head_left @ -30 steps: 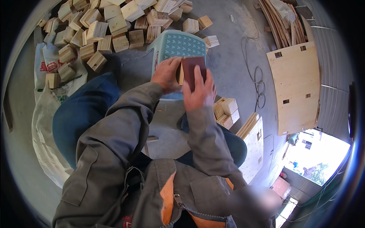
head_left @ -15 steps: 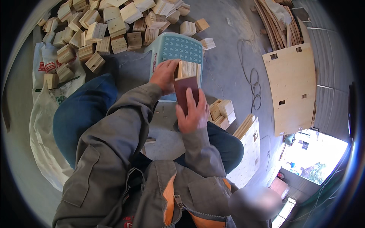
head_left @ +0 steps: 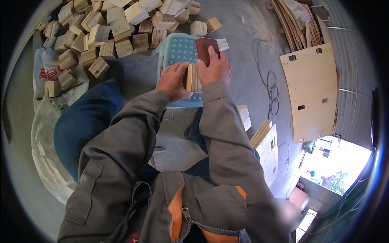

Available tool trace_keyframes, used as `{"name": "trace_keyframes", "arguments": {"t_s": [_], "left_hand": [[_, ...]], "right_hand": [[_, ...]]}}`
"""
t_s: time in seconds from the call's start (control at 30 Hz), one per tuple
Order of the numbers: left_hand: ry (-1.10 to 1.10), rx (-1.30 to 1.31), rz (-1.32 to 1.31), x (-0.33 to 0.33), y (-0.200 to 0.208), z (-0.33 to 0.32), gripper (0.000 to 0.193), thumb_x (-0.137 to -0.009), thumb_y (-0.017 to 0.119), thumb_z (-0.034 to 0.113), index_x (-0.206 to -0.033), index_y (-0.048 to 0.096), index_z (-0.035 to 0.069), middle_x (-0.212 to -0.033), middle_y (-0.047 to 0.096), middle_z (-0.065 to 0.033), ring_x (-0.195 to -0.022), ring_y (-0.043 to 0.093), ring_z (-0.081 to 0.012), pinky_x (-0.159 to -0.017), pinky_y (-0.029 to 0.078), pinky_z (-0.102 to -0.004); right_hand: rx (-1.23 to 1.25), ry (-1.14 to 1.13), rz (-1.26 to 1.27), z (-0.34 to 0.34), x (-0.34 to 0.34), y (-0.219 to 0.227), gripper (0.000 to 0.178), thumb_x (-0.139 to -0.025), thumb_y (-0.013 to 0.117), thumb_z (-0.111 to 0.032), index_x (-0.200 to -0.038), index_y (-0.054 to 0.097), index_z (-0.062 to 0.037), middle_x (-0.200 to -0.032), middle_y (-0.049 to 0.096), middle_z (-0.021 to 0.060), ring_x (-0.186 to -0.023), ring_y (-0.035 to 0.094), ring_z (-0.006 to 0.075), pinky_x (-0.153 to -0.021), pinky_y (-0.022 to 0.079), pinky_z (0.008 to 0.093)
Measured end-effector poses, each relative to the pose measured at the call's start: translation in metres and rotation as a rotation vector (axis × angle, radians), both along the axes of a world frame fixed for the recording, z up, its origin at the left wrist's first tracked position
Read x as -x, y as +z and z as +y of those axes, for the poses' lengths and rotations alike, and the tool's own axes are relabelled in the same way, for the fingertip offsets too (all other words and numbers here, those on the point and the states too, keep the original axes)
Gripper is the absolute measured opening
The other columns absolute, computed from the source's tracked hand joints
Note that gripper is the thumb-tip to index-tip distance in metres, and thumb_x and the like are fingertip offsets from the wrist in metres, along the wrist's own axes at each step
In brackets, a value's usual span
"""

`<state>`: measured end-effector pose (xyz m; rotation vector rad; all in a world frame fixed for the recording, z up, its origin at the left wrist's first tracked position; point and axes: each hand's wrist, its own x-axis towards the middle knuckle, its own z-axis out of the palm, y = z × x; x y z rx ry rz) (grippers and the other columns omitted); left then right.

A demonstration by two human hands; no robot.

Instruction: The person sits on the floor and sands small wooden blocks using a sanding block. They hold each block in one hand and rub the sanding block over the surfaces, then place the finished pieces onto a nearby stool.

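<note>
A layered plywood block (head_left: 195, 78) stands on a pale blue-green plastic stool (head_left: 177, 49) in front of me. My left hand (head_left: 174, 82) grips the block from its left side, fingers at the far edge and thumb at the near one. In my right hand (head_left: 217, 69) is a flat reddish-brown sanding block (head_left: 206, 49), tilted, with my fingers lying along its upper face. It reaches past the far right part of the plywood block, over the stool's right edge. My right hand hides the plywood block's right side, so contact between the two is not plain.
Many plywood blocks (head_left: 121, 29) lie heaped beyond the stool to the left. A white woven sack (head_left: 44, 137) spreads at the left. To the right are a cable (head_left: 272, 91), a plywood sheet with slots (head_left: 310, 93) and leaning boards (head_left: 265, 152). More blocks (head_left: 244, 115) sit near my right knee.
My right hand has pushed forward and slightly right with the sanding block, from the plywood block's near end to beyond its far side. My left hand stays on the block.
</note>
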<state>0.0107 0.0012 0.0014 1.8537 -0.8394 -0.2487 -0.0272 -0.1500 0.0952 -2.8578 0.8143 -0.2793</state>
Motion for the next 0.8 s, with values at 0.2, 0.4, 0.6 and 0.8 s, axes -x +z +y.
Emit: {"name": "trace_keyframes", "arguments": {"t_s": [0.2, 0.4, 0.6, 0.8], "left_hand": [[0.012, 0.032, 0.009, 0.001, -0.003, 0.001, 0.097, -0.061, 0.094, 0.025, -0.148, 0.053, 0.011, -0.140, 0.063, -0.0151, -0.137, 0.056, -0.0389, -0.121, 0.039, -0.0503], [0.000, 0.000, 0.013, -0.001, -0.003, 0.000, 0.097, -0.063, 0.093, 0.024, -0.149, 0.052, 0.010, -0.142, 0.062, -0.0161, -0.140, 0.055, -0.0388, -0.122, 0.038, -0.0504], [0.001, 0.015, 0.013, 0.000, -0.002, 0.000, 0.099, -0.062, 0.095, 0.023, -0.150, 0.051, 0.010, -0.142, 0.062, -0.0158, -0.139, 0.055, -0.0389, -0.122, 0.038, -0.0504], [0.010, 0.013, 0.027, 0.001, 0.001, -0.001, 0.101, -0.060, 0.096, 0.023, -0.150, 0.051, 0.011, -0.143, 0.061, -0.0149, -0.139, 0.054, -0.0386, -0.121, 0.039, -0.0493]], "right_hand": [[0.068, 0.076, -0.081, 0.009, 0.036, -0.009, 0.069, -0.090, 0.080, -0.037, -0.154, 0.061, -0.0202, -0.157, 0.051, 0.0204, -0.134, 0.054, 0.0466, -0.115, 0.045, 0.0566], [0.035, 0.117, -0.120, 0.063, 0.141, 0.001, 0.073, -0.088, 0.083, -0.030, -0.155, 0.059, -0.0103, -0.154, 0.050, 0.0314, -0.136, 0.054, 0.0492, -0.115, 0.042, 0.0593], [0.072, 0.140, -0.144, 0.063, 0.153, 0.001, 0.075, -0.087, 0.084, -0.029, -0.155, 0.059, -0.0124, -0.154, 0.049, 0.0327, -0.131, 0.055, 0.0517, -0.111, 0.046, 0.0596], [0.086, 0.051, -0.125, 0.016, 0.057, -0.006, 0.068, -0.088, 0.082, -0.033, -0.152, 0.063, -0.0189, -0.154, 0.053, 0.0231, -0.131, 0.056, 0.0485, -0.113, 0.047, 0.0572]]}}
